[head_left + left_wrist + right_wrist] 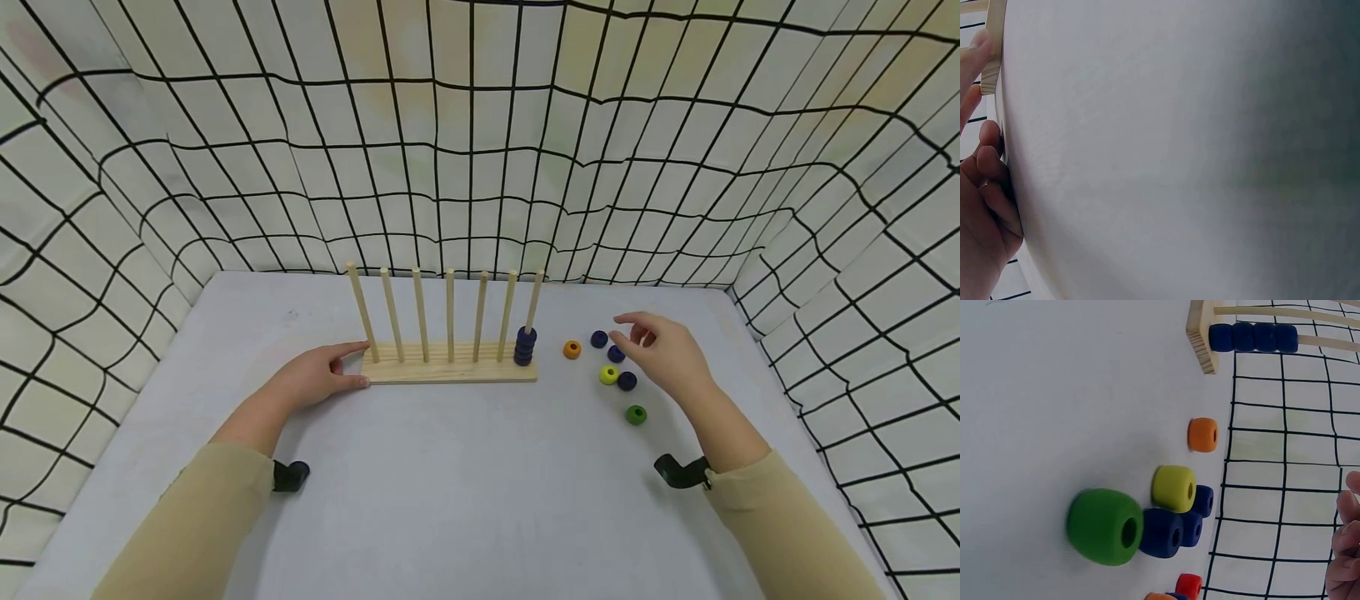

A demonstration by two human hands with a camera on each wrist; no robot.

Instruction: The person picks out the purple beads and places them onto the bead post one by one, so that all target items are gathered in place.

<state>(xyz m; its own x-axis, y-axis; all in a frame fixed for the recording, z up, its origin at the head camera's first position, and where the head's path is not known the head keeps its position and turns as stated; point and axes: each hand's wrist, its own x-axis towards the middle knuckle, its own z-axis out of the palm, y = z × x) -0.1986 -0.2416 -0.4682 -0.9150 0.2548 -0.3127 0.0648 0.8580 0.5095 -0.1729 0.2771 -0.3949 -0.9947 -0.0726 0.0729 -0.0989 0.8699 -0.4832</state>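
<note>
A wooden peg rack (pixel 450 373) with several upright dowels stands near the back of the table. My left hand (pixel 315 375) holds its left end, thumb at the front edge and index finger toward the back. On the rightmost dowel sits a stack of dark blue beads (pixel 1254 337); the other dowels are bare. My right hand (pixel 667 354) hovers over the loose beads at the right, fingers loosely bent, nothing visible between them. Below it lie three dark blue beads (pixel 627 381), a yellow bead (pixel 609 375), a green bead (pixel 1105 526) and an orange bead (pixel 572 349).
In the right wrist view, a red bead (pixel 1189 586) and another orange bead (pixel 1160 596) show at the bottom edge; my right hand hides that area in the head view. A black grid net (pixel 472 150) over white cloth borders the white table (pixel 450 500) at the back and sides.
</note>
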